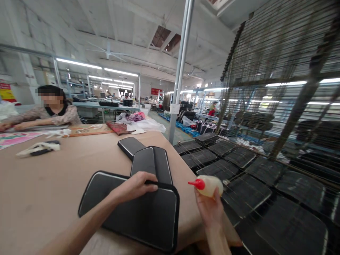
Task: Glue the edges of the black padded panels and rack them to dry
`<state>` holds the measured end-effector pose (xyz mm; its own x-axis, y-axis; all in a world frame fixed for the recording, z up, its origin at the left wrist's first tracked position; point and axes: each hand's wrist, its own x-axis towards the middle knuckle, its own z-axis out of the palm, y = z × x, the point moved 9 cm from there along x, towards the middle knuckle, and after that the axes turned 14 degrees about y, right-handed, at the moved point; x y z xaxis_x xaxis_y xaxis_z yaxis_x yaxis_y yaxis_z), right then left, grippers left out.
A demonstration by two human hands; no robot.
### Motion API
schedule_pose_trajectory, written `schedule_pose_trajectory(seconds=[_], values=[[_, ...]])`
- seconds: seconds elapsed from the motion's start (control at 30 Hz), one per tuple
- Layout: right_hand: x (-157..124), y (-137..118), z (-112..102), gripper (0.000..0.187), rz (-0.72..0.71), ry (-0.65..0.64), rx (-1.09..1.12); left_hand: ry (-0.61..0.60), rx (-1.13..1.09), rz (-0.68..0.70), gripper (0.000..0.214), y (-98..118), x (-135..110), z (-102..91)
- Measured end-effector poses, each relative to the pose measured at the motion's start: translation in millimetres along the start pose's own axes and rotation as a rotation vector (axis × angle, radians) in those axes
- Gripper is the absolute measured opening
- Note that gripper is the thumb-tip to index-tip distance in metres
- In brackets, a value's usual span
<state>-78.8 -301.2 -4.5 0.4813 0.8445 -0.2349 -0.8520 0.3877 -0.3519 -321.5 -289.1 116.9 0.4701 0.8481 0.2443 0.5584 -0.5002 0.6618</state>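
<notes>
My left hand (pixel 142 183) grips the far edge of a large black panel (pixel 143 212) with rounded corners, thumb on top. A pale line, perhaps glue, runs along the panel's border. In my right hand (pixel 211 205) is a squeeze bottle (pixel 212 186) with a red nozzle that points left, held above the table's right edge. The bottle's contents look pale yellow. Behind the large panel lie more black panels (pixel 145 159), overlapping one another, and a smaller black piece (pixel 130 147) sits at the back.
Right of the brown-covered table (pixel 53 180), a wire rack (pixel 249 159) holds several black panels, with more wire shelves tilted up above. A metal post (pixel 180 71) stands behind the table corner. Across the table, a person (pixel 55 109) handles fabric; a white-and-black strap (pixel 39 148) lies nearby.
</notes>
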Motion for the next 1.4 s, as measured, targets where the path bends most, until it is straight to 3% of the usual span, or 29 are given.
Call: schedule_pose_trajectory(seconds=[0.13,0.27,0.43,0.63,0.73,0.83,1.0,1.13,1.27,1.4], values=[[-31,-45,30,0.055,-0.086,-0.046,-0.078,-0.053,-0.036,0.051,0.018,19,-7,3.1],[-59,-71,45,0.072,-0.161,-0.057,-0.321,-0.17,-0.002,0.14,0.016,41,-15,12.6],[-89,-83,69,0.068,-0.183,-0.22,-0.509,-0.352,0.041,0.24,0.018,63,-23,24.3],[-100,-84,83,0.071,-0.192,-0.343,-0.668,-0.509,-0.016,0.324,0.017,80,-31,36.6],[-103,-77,89,0.067,-0.172,-0.381,-0.672,-0.562,-0.041,0.353,0.016,84,-32,41.2],[-99,-71,92,0.064,-0.161,-0.346,-0.629,-0.582,-0.044,0.35,0.015,74,-27,44.0],[-78,-54,76,0.056,-0.139,-0.142,-0.511,-0.459,-0.004,0.273,0.024,28,-9,41.8],[-61,-35,48,0.046,-0.094,0.02,-0.421,-0.184,0.045,0.237,0.038,-13,5,36.2],[-49,-25,31,0.04,-0.079,0.076,-0.363,0.114,0.173,0.236,0.019,-52,12,38.4],[-41,-27,26,0.036,-0.109,0.11,-0.376,0.199,0.244,0.206,0.013,-73,14,49.1]])
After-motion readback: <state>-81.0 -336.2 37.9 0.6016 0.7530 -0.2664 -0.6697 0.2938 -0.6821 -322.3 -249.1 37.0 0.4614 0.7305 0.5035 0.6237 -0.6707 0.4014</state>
